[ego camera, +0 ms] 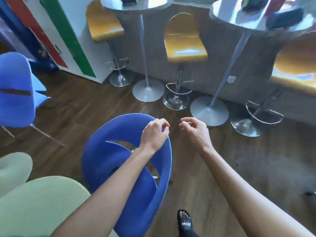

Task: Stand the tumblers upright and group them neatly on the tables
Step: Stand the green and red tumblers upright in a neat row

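Two round high tables stand ahead: one at the top centre [109, 5] and one at the top right [239, 19]. Dark and coloured objects lie on both tops, too blurred to tell as tumblers; a dark blue one [283, 18] lies on its side on the right table. My left hand [154, 133] hangs above the rim of a blue chair, fingers loosely curled, holding nothing. My right hand [195, 129] hovers above the wooden floor, fingers also curled and empty. Both hands are well short of the tables.
A blue round-backed chair [95, 161] stands right under my left arm. Yellow bar stools [184, 41] [104, 24] [297, 65] flank the tables, with chrome bases [176, 100] on the floor. Another blue chair [15, 89] and pale green seats [42, 202] are at left.
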Demonstrator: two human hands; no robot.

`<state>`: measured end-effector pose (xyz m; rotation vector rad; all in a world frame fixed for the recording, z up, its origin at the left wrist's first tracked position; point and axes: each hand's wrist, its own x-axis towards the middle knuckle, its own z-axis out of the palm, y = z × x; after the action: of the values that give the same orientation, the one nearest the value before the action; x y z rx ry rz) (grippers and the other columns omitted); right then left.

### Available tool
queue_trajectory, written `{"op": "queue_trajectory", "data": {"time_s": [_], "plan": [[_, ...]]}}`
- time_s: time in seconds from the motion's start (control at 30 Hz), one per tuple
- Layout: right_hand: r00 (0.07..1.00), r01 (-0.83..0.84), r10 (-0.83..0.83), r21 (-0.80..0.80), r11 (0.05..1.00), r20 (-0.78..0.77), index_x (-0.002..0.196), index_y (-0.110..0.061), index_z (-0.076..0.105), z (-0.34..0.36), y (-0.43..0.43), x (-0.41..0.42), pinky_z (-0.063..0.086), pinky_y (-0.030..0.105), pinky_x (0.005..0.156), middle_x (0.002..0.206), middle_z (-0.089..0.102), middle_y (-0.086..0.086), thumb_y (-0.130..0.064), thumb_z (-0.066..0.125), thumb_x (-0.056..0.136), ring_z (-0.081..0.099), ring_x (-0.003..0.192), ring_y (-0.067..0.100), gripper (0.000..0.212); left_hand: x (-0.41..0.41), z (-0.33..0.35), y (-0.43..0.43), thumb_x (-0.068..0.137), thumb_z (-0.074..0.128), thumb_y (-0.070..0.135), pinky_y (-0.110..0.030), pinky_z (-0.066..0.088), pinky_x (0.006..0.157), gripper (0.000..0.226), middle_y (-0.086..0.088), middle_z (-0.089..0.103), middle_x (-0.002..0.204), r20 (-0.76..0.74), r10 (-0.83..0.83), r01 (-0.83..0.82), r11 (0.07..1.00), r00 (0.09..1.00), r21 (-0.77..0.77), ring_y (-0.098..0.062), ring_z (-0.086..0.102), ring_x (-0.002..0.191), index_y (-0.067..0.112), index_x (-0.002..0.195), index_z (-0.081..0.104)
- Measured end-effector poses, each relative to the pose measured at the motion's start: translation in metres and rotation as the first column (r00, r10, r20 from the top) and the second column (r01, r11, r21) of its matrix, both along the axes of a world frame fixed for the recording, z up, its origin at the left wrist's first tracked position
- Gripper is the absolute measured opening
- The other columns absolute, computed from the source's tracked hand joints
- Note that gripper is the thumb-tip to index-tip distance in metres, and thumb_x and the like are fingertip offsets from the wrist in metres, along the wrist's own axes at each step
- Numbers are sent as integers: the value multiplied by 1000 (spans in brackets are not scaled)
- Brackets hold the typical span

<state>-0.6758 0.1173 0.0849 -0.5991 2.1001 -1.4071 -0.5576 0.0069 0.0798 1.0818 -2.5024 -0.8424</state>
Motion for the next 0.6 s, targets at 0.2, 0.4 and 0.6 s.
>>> {"op": "queue_trajectory", "data": {"time_s": [0.2,0.4,0.6], "plan": [[995,71,-74,-59,996,-66,86,-32,71,44,11,-149,57,44,91,86,79,2,-21,63,87,74,87,20,14,-159,44,7,87,59,26,-38,54,80,13,0,73,94,-45,-81,81,997,996,-2,-23,67,91,23,90,71],[975,183,-200,-153,971,-101,87,-32,72,80,6,-260,58,46,88,88,78,3,-21,63,87,72,82,19,14,-286,82,-13,87,59,24,-39,54,80,13,0,74,93,-97,-209,202,976,973,-76,-22,68,90,23,89,71],[936,301,-324,-161,940,-137,92,-31,71,97,-8,-372,57,41,85,87,77,-1,-22,63,90,73,87,20,13,-415,103,-45,89,58,25,-35,55,79,12,6,71,92,-165,-315,299,947,935,-116,-16,67,85,24,91,70]]}}
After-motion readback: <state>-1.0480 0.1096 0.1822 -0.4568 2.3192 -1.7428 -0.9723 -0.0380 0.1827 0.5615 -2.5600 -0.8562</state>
